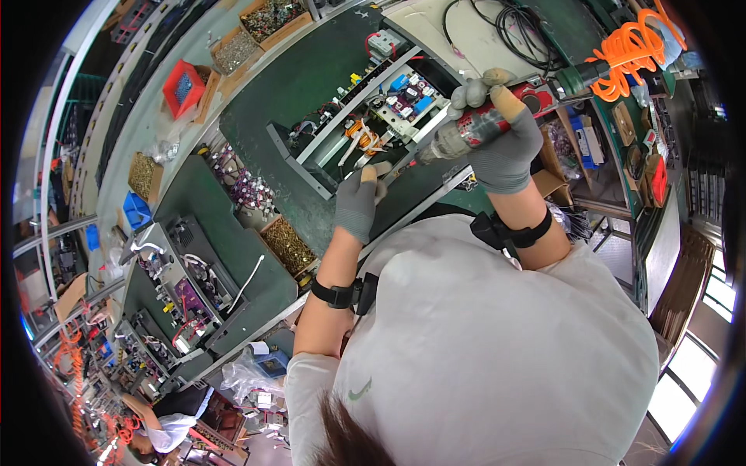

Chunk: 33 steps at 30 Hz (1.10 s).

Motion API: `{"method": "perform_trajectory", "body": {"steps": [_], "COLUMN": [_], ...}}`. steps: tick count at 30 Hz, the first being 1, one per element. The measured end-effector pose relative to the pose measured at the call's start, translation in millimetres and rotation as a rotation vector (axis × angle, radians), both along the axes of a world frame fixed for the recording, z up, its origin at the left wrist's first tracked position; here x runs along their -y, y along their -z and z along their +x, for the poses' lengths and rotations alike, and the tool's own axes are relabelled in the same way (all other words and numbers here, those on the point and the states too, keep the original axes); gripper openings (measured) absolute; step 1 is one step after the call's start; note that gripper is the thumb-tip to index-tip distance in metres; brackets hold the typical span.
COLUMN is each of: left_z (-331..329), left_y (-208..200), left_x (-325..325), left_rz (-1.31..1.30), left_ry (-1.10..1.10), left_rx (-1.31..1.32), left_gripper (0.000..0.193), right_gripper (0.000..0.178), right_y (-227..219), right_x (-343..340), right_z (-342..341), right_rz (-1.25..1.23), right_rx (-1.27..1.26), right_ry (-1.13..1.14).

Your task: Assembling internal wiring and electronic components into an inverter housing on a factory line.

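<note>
My right hand [509, 151], in a grey glove with tan fingertips, is wrapped round a red and black power screwdriver [475, 126]. The driver lies tilted, its bit pointing left toward the near edge of a grey metal chassis [299, 172]. Circuit boards [404, 101], an orange-wound coil [364, 138] and wiring sit inside that chassis. My left hand [357, 208], gloved the same way, has its fingers closed at the chassis's near edge, close to the bit. Whatever they pinch is too small or hidden to make out.
An orange coiled air hose [628, 56] is at the far right, near a black cable [517, 35]. Boxes of small parts, a red bin [184, 88] and a blue bin [137, 210] stand left. Another open chassis [183, 287] is lower left; a person [167, 431] works beyond it.
</note>
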<state>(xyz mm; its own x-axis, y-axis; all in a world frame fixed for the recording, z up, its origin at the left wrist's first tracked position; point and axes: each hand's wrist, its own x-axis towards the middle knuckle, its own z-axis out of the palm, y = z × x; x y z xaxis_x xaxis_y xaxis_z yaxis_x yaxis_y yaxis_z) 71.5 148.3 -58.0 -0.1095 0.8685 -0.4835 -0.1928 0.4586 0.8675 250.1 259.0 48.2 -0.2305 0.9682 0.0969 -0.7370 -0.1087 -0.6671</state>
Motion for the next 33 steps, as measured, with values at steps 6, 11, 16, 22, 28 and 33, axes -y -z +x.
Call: {"method": "perform_trajectory", "body": {"steps": [6,11,16,22,28,33], "left_z": [11,12,-10,25,26,32], "left_y": [8,17,56,11,20,30], "left_x": [-35,-69,-96,-109,-110,-110], "left_rz": [-0.134,-0.109,-0.126,0.118,0.026,-0.073], "left_ry": [0.276,0.214,0.350,1.113,0.957,0.840], "left_rx": [-0.849,-0.912,-0.955,-1.491,-1.394,-1.335], "left_gripper": [0.037,0.033,0.031,0.018,0.019,0.020], "right_gripper": [0.020,0.023,0.020,0.026,0.019,0.019], "right_y": [3,13,25,43,45,58], "right_x": [-14,-25,-37,-60,-67,-72], "right_z": [8,17,21,24,26,23], "right_rz": [-0.089,-0.116,-0.105,-0.119,-0.091,-0.110], "right_rx": [-0.006,-0.010,0.082,0.088,0.121,0.211], "right_ry": [0.135,0.150,0.176,0.263,0.225,0.240]}}
